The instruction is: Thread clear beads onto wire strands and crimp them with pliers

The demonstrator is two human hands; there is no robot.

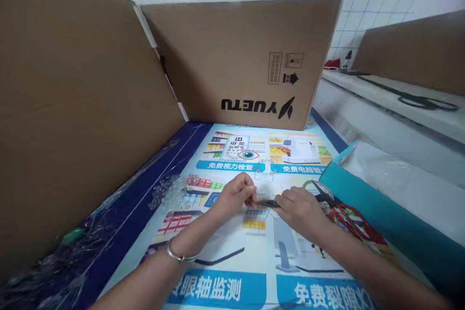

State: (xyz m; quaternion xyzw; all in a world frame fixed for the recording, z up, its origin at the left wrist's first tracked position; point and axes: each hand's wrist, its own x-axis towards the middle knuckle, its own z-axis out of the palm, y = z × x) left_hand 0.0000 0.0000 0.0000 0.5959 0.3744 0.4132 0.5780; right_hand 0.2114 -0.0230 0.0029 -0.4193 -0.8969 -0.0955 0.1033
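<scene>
My right hand (300,210) is closed around a small dark pair of pliers (268,203), whose tip points left. My left hand (234,196), with a bangle (179,255) on its wrist, is pinched at the tip of the pliers. What its fingers hold is too small to make out. Just beyond the hands lie a few small clear pieces (265,174) with thin wire-like parts. To the left of my left hand is a loose heap of clear pieces (172,193). Red-handled scissors (347,220) rest close to my right forearm.
A printed sheet (236,264) covers the table. Cardboard panels stand at the left (80,97) and back (240,58). A teal box (385,213) sits at the right. Tangled clear strands (58,266) lie along the left edge. A ledge (399,92) holds a dark cable (421,101).
</scene>
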